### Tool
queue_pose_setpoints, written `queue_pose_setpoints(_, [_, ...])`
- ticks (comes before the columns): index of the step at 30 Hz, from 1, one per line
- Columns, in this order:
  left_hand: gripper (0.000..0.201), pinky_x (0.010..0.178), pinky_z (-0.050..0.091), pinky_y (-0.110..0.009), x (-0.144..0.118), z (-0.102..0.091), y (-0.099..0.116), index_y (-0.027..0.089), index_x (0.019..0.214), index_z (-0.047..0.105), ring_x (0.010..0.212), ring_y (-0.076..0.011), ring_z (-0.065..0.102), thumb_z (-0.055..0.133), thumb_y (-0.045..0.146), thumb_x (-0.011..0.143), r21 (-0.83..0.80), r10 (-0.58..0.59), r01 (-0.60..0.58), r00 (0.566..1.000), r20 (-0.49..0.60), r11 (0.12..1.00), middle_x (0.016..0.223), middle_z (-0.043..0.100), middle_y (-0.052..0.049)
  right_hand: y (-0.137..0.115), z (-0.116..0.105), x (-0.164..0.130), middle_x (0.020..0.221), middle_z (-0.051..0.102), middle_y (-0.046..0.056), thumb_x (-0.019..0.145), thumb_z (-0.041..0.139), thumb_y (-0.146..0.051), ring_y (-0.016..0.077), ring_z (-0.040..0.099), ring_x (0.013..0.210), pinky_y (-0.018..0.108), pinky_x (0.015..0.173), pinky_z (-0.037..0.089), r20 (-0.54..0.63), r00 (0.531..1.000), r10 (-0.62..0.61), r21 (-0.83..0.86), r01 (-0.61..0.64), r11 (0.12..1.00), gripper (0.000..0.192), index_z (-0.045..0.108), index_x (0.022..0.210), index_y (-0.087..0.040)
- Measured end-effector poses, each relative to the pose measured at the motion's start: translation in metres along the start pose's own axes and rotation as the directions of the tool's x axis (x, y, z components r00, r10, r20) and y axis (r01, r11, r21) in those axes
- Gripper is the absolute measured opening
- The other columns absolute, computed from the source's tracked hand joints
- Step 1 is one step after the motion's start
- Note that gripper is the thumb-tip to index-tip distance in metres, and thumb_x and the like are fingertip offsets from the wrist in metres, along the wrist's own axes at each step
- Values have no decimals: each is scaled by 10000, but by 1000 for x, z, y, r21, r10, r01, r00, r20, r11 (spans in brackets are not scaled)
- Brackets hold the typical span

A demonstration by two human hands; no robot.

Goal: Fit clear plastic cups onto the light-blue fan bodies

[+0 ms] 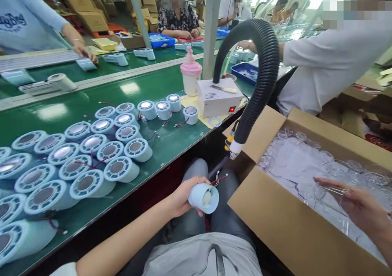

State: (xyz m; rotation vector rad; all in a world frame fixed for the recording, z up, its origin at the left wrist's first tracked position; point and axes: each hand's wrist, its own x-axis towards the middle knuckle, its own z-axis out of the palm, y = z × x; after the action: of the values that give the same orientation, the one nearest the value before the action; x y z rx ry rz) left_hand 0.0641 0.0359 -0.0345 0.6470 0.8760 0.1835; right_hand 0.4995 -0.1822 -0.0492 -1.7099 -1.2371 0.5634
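Note:
My left hand (186,196) is closed around a light blue cylindrical fan housing (199,196), held above my lap. Its open end faces me and shows a whitish part inside; thin red and white wires (218,180) stick out behind it. My right hand (358,202) is over an open cardboard box (275,223). Its fingers pinch a shiny clear plastic piece (335,189), whose full shape is hard to make out. Inside the box lie many round clear plastic pieces (349,168) and a white sheet (297,157).
Rows of similar blue housings (118,168) stand on the green bench (165,145) to my left. A black flexible hose (266,63) arches from a white machine (214,98), its nozzle (235,149) hanging before me. A pink-lidded cup (191,74) stands behind. Co-workers sit across and at right.

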Motion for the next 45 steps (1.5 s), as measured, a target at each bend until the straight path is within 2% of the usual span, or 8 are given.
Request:
queue_pose_setpoints(3, [265, 324, 475, -226, 0, -3, 1, 121, 861, 638, 478, -173, 627, 571, 378, 853, -8, -77, 77, 996, 39, 997, 635, 658, -52, -43, 71, -6, 1021, 735, 127, 912, 401, -627, 380, 656, 1081, 529, 841, 536, 112, 987, 117, 350, -150, 925, 458, 788, 881, -384])
queue_pose_setpoints(7, [280, 292, 424, -183, -8, -9, 5, 121, 862, 625, 433, -140, 595, 544, 387, 898, -13, -90, 91, 993, 80, 996, 624, 651, -40, -92, 144, -1, 975, 677, 108, 883, 417, -696, 337, 652, 931, 495, 796, 566, 474, 877, -84, 553, -222, 803, 514, 788, 852, -342])
queue_pose_setpoints(14, [288, 308, 389, -162, -21, -22, 2, 131, 882, 593, 433, -113, 557, 525, 410, 905, 15, -48, 47, 998, 49, 999, 619, 614, -16, -120, 197, 9, 1204, 534, 107, 806, 434, -844, 330, 610, 1040, 469, 863, 547, 619, 758, -206, 526, -205, 826, 672, 726, 1083, -307])
queue_pose_setpoints(19, [364, 335, 332, -158, -30, -24, 1, 141, 902, 598, 452, -91, 496, 568, 499, 844, 185, 43, -50, 998, 38, 981, 657, 580, -2, -133, 222, 13, 1390, 511, 125, 899, 545, -656, 351, 520, 1245, 518, 1014, 473, 505, 813, -290, 101, 278, 955, 534, 643, 1303, -321])
queue_pose_setpoints(27, [164, 777, 425, -247, -49, -14, 8, 182, 857, 688, 858, -167, 520, 710, 331, 792, 615, 385, -366, 916, 108, 698, 886, 616, -13, -160, 267, 13, 1232, 594, 157, 850, 668, -116, 344, 576, 1104, 493, 859, 572, 457, 762, -458, -432, 641, 635, 320, 702, 1137, -254])
queue_pose_setpoints(37, [706, 917, 479, -370, -47, -33, -6, 217, 1267, 632, 1005, -240, 557, 848, 507, 660, 797, 648, -562, 696, 310, 222, 1068, 547, -79, -176, 257, 8, 1104, 602, 88, 946, 528, -306, 238, 633, 985, 358, 799, 527, 438, 881, -178, 65, 166, 984, 251, 626, 737, -208])
queue_pose_setpoints(42, [686, 1105, 403, -492, -38, -41, -13, 227, 1262, 649, 1296, -341, 465, 872, 445, 652, 745, 664, -634, 651, 369, 207, 1396, 442, -161, -178, 258, 12, 1001, 658, 86, 932, 563, -373, 250, 645, 973, 332, 755, 519, 397, 915, -66, 223, -27, 974, 348, 624, 634, -203])
queue_pose_setpoints(45, [669, 1075, 448, -473, -41, -37, -13, 258, 1352, 579, 1302, -331, 503, 820, 381, 740, 675, 591, -655, 707, 389, 340, 1415, 515, -143, -172, 257, 16, 973, 697, 84, 908, 608, -429, 257, 675, 972, 340, 753, 561, 391, 920, -1, 352, -149, 924, 392, 625, 586, -207])
